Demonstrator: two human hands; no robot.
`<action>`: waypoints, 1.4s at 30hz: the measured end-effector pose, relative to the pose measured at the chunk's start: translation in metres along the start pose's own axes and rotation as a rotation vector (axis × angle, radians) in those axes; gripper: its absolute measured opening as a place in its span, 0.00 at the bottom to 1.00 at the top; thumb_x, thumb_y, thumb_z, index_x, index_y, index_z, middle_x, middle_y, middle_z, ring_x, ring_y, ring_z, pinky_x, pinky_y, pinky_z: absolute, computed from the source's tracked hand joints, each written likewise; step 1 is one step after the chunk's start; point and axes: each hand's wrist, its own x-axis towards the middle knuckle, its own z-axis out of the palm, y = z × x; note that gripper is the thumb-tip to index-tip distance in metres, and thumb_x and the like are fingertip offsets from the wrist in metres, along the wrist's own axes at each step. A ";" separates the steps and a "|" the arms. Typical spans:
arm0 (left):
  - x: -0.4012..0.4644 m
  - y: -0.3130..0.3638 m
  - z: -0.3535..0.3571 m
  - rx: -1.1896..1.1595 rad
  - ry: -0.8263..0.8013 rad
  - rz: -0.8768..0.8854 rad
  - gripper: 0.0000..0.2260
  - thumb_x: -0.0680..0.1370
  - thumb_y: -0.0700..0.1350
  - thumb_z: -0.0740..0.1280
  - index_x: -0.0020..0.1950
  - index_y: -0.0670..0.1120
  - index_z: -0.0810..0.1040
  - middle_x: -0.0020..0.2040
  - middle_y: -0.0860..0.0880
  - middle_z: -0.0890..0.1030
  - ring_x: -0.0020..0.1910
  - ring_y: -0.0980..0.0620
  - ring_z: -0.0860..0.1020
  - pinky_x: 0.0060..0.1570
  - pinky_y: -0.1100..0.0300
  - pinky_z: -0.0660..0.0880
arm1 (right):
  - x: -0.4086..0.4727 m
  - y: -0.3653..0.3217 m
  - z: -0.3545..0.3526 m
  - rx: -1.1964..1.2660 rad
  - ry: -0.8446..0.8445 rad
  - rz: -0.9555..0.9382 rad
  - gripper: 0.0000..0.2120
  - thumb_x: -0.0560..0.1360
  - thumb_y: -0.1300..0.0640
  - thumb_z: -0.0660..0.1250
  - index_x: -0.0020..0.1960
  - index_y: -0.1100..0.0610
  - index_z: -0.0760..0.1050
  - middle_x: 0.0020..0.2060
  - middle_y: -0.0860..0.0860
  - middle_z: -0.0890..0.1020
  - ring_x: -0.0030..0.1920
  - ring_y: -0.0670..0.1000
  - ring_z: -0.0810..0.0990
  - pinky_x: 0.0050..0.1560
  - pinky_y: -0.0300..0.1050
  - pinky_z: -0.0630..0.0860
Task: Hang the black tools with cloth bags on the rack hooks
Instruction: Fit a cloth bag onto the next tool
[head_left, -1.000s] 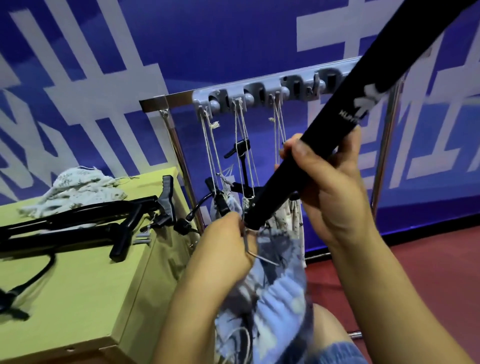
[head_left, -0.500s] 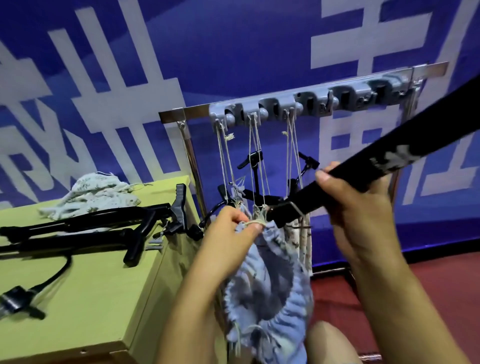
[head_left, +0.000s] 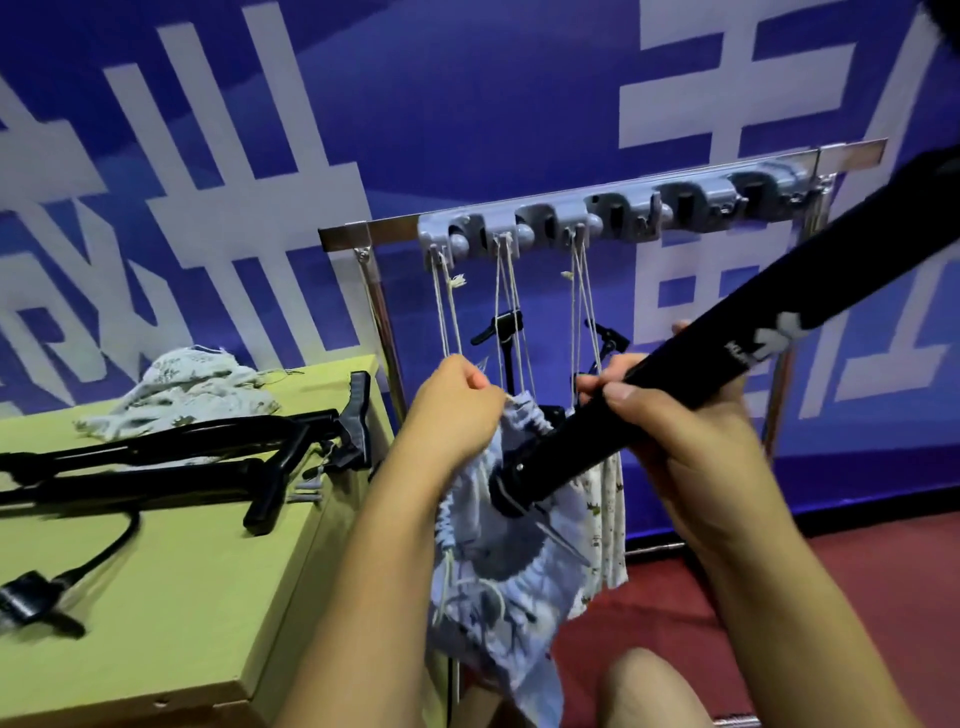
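Blue banner wall behind; right hand (head_left: 691, 441) clamps long black tool (head_left: 675, 395), left hand (head_left: 457, 410) pinches pale blue cloth bag (head_left: 498, 587) rim at 9 o'clock; bag may slip off.

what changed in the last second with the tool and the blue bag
The black tool has tipped from steep to flatter, and its lower end now sits in the mouth of the blue bag. The left hand has moved up the bag to pinch its gathered rim. The right hand still grips the tool. Tools on the table and bags hung on the rack are unchanged.
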 end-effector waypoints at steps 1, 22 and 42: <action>-0.003 0.007 0.000 -0.001 -0.021 0.026 0.01 0.73 0.41 0.61 0.41 0.44 0.71 0.35 0.46 0.72 0.32 0.49 0.67 0.32 0.57 0.66 | 0.000 0.009 0.001 -0.050 -0.001 0.008 0.19 0.66 0.69 0.69 0.47 0.47 0.72 0.38 0.51 0.80 0.46 0.54 0.83 0.54 0.49 0.78; -0.013 0.014 0.023 -0.749 -0.489 0.013 0.09 0.75 0.31 0.62 0.38 0.42 0.73 0.27 0.51 0.79 0.27 0.57 0.77 0.28 0.67 0.73 | 0.007 0.018 -0.008 -0.509 -0.104 0.098 0.19 0.64 0.59 0.78 0.52 0.57 0.77 0.41 0.50 0.84 0.40 0.43 0.81 0.45 0.38 0.75; -0.096 -0.063 0.092 -0.028 0.385 0.596 0.25 0.70 0.70 0.62 0.46 0.49 0.64 0.47 0.53 0.65 0.45 0.52 0.70 0.45 0.62 0.70 | 0.023 0.023 -0.004 -0.908 0.300 -0.022 0.15 0.71 0.37 0.65 0.41 0.49 0.76 0.55 0.58 0.79 0.58 0.57 0.76 0.52 0.42 0.68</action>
